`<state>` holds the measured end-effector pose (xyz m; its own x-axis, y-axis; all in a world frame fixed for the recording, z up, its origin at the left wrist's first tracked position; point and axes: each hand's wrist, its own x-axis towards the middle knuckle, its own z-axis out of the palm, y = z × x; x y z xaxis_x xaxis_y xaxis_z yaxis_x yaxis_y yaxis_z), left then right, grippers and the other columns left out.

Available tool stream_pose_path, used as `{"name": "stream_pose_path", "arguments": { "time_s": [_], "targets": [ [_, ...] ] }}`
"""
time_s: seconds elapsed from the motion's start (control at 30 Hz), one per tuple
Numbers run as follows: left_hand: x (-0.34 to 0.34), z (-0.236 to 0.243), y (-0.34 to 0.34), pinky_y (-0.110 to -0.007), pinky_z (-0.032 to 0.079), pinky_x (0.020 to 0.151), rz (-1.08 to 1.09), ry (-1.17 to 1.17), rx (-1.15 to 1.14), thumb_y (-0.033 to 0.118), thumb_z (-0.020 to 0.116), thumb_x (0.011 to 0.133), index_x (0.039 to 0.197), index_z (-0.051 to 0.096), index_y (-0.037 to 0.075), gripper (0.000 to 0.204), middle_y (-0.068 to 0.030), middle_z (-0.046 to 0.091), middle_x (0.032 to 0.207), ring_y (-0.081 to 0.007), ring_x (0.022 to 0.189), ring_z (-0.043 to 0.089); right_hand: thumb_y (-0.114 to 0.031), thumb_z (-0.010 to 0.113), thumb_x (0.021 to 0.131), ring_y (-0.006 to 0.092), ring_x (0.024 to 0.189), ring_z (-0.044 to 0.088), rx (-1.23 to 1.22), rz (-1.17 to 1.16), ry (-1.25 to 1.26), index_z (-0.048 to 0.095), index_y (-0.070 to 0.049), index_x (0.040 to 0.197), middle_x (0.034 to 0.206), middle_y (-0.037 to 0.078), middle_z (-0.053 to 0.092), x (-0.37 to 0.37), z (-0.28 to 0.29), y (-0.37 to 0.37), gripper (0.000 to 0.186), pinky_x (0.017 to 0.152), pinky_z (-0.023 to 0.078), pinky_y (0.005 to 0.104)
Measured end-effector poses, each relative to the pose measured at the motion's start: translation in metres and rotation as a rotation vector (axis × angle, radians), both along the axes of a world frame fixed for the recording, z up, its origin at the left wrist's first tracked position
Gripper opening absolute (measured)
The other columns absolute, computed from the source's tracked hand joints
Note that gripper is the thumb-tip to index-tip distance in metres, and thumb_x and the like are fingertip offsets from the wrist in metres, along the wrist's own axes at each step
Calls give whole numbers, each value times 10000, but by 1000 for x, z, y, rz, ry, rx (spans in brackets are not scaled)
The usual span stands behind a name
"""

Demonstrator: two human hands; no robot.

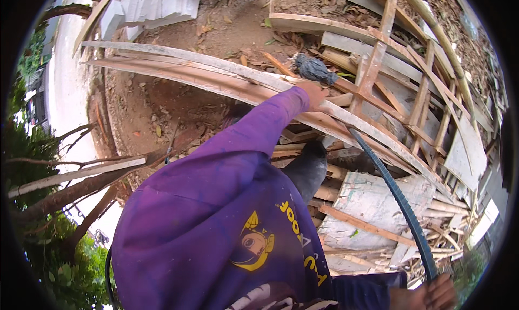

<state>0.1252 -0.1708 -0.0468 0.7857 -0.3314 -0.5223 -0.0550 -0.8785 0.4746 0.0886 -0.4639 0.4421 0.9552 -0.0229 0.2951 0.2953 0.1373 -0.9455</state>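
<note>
My left hand (312, 96), at the end of a purple sleeve, is closed on the edge of a long pale wooden plank (227, 67); part of its fingers is hidden. The plank lies slantwise across the view, alongside a browner board (178, 78). In my right hand (436, 294), at the lower right, is the end of a long dark ribbed crowbar (397, 194). Its narrow tip reaches up to the plank, right of my left hand; I cannot tell whether it touches. A crumpled dark grey bundle (315, 69), perhaps cloth, lies just beyond my left hand.
Nailed wooden frames (373, 67) and loose boards pile up at the right. A whitish panel (373, 207) lies below the plank, near my dark boot (309, 167). White blocks (157, 10) stand at the upper left. Branches (70, 191) stick out at the left.
</note>
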Motion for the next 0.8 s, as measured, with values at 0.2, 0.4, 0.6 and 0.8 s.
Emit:
{"name": "stream_pose_path", "arguments": {
  "time_s": [0.2,0.4,0.6,0.8],
  "targets": [
    [33,-23,9,-545,527,931,-43,-3,-84,702,406,1007,1323,636,73,740,-193,693,1275,-387,1135,685,-341,388,1047,117,553,309,19,19,-62,379,-201,688,593,-28,292,-31,44,20,385,537,258,340],
    [25,-3,12,-518,529,930,15,14,90,685,390,1028,1150,736,54,730,-219,737,1101,-375,1088,693,-164,324,1082,106,430,235,25,-107,-121,350,-145,692,516,-8,312,-20,10,28,392,445,234,302],
    [19,10,8,-517,530,916,120,43,53,692,400,1014,1127,717,36,737,-222,743,1062,-404,1032,701,-168,361,1072,109,437,269,-57,-134,-166,373,-145,715,539,-7,342,-4,57,-6,358,483,285,299],
    [30,12,5,-526,548,855,122,57,119,679,426,1006,1126,723,36,719,-221,748,1029,-409,989,710,-134,458,967,70,393,320,-83,-71,-154,383,-171,664,485,-37,372,26,109,-68,315,455,324,274]
  ]
}}
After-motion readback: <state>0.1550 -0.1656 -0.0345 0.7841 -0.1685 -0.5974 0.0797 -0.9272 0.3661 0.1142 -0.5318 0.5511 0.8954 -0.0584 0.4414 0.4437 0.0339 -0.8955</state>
